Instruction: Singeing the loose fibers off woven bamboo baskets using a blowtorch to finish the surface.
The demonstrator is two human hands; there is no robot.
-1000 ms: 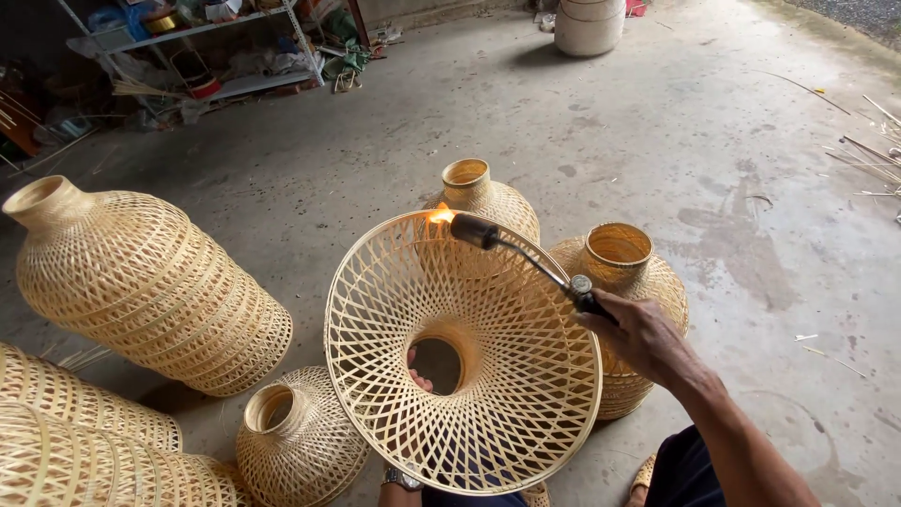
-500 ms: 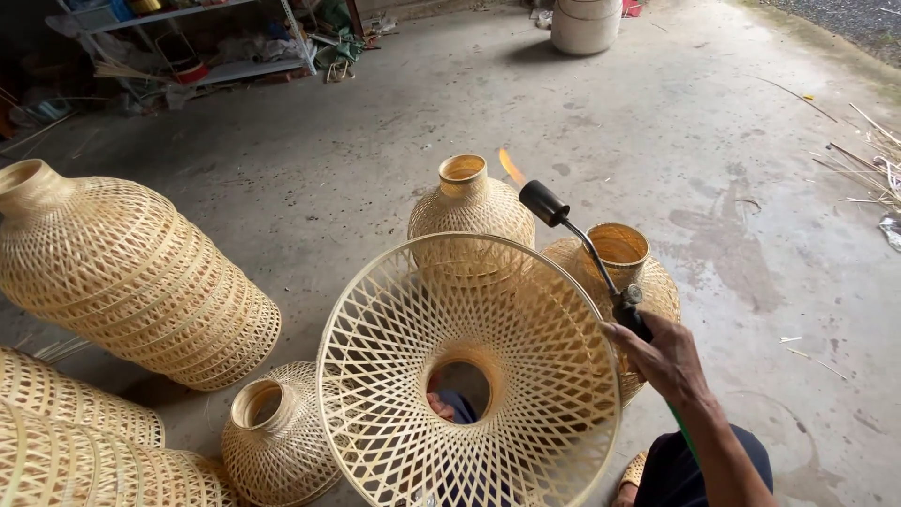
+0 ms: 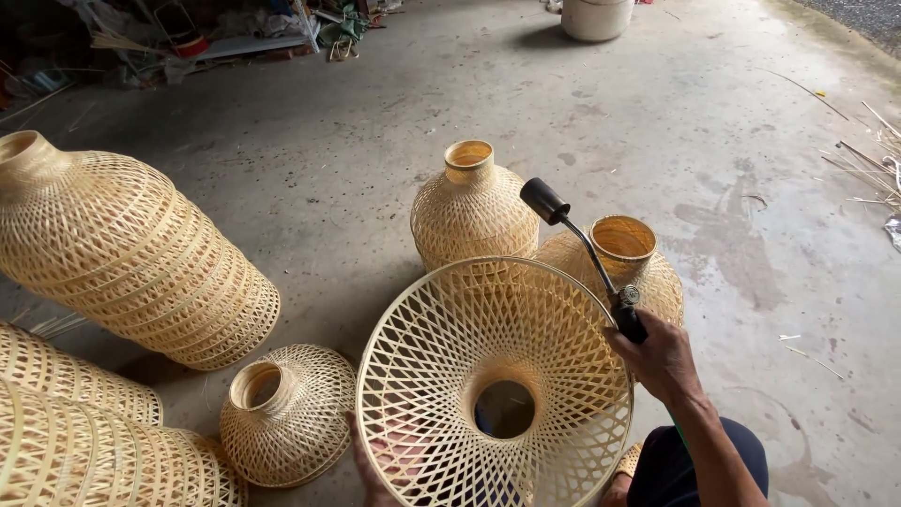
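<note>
While propped by the left hand (image 3: 368, 462), woven shade (image 3: 495, 390) just beside right grip (image 3: 660, 355) clenched on torch (image 3: 589, 252).

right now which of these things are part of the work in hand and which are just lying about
In hand:
- woven shade, steadied at its lower rim by the left hand
- torch, gripped by the right hand, no flame visible

Lying about:
- stacked shades on the left
- small shade on the floor
- two shades standing behind
- white bucket far back
- loose sticks at right
</note>
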